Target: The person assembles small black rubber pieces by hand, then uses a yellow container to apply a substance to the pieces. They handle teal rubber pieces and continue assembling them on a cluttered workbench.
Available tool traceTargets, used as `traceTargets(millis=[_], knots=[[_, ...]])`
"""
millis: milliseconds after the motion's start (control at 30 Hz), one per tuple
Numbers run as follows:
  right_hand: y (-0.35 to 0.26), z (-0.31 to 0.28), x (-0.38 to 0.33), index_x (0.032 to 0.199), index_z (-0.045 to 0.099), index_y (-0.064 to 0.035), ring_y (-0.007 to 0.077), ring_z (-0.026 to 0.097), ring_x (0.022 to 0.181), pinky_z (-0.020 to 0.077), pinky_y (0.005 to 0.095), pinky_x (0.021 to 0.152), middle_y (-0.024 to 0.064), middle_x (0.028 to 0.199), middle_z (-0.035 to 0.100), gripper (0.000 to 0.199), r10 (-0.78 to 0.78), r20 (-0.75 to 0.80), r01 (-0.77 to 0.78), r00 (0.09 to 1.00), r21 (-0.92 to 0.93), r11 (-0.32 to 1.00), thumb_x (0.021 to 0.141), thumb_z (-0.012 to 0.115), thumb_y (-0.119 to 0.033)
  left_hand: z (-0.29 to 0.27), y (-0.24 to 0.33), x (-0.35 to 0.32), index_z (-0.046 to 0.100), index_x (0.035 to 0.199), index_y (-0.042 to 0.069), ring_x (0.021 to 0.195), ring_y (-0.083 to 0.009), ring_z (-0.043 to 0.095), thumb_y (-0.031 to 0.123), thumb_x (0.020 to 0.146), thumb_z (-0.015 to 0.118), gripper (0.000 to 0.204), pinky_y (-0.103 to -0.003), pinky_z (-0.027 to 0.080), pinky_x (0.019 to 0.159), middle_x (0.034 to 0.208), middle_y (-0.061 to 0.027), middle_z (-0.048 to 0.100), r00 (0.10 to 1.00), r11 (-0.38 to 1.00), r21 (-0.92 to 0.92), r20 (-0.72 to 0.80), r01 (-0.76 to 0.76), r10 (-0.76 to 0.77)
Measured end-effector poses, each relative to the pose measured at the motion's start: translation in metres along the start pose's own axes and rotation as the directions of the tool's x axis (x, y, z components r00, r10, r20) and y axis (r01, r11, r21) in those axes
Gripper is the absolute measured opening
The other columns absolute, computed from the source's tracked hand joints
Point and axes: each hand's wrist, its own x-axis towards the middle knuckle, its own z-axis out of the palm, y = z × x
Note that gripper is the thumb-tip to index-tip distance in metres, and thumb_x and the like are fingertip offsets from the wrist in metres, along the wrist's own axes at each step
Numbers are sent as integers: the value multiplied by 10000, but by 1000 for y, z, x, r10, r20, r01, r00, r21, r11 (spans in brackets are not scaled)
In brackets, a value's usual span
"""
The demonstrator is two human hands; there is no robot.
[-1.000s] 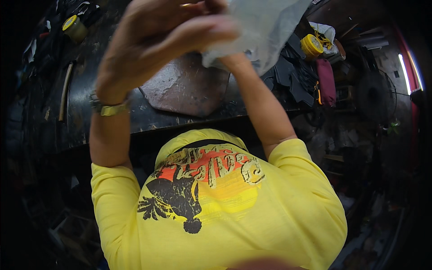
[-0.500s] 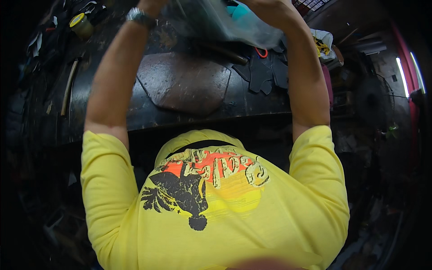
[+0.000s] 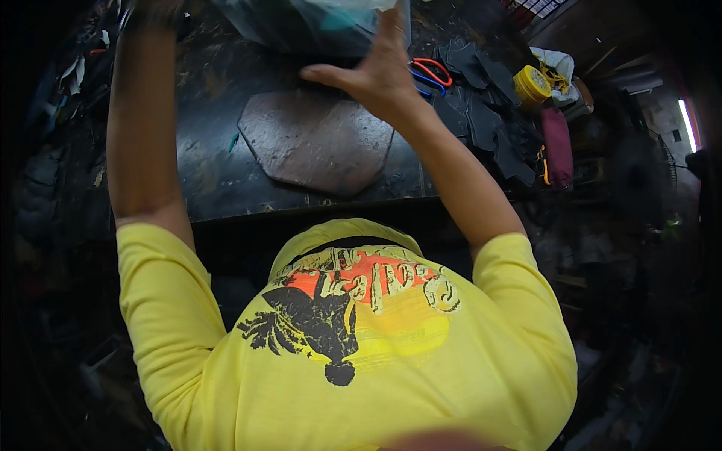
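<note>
A translucent plastic bag (image 3: 278,26) with something teal inside stands at the top edge of the view, on the far part of the dark worktable. My right hand (image 3: 376,79) is against its right side, thumb stretched out to the left and fingers pointing up, spread apart from the thumb. At the top left corner my left hand (image 3: 154,9) is blurred and partly cut off, so its fingers cannot be read. An octagonal brown board (image 3: 316,143) lies on the table nearer to me. Red-handled scissors (image 3: 432,71) rest just right of my right hand.
Several black cut pieces (image 3: 489,124) lie in a heap on the right. Beyond them are a yellow round tub (image 3: 532,84), a maroon pouch (image 3: 556,146) and a white bag (image 3: 553,64) with yellow cord. The table's front edge (image 3: 316,207) runs before my body.
My left arm has swung left, away from the bag. The bag and my right hand have shifted left, and the heap of black pieces and the yellow tub on the right have come into sight.
</note>
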Motion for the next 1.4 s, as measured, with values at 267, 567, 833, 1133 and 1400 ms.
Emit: traceTargets(millis=[267,567,833,1133,1400], knots=[[-56,78,61,1104,734,-74,358,704,916,546,424,815,197,1015,734,434,-197,83,127,977,520,845,928,674,-466,-87,44,-116,385,1516,64,1339,-207,501,195,950,693,658,-382,459,1097,1479,-101,487,948,863,412,240,-294,208],[-51,92,52,1047,726,65,221,675,843,555,363,753,127,950,728,346,109,815,-810,569,532,248,903,709,-249,-48,133,-199,468,1447,23,1372,-371,469,299,780,883,832,-448,478,1046,1479,-197,460,981,992,117,180,53,-74],[-66,38,16,1529,400,-185,387,545,1286,428,498,1069,225,1391,541,951,-445,3,441,896,118,890,729,879,-373,-34,89,-168,684,1175,-2,922,-165,705,106,807,844,416,-299,562,821,1020,-64,746,789,739,-363,496,568,-363],[-55,70,11,1313,554,-114,326,658,1067,486,488,916,126,1115,695,794,-410,378,453,830,-29,891,673,888,-444,-51,94,-178,247,1571,44,1191,-249,614,65,931,676,771,-348,517,976,1294,-227,592,743,294,-695,527,656,-413],[-43,76,97,1177,712,-68,342,718,1006,560,406,856,215,1007,744,499,-244,535,254,809,56,965,815,809,-397,-37,151,-284,401,1516,89,1379,-296,447,191,882,790,751,-427,389,1127,1513,-155,431,720,696,-182,168,694,-674]])
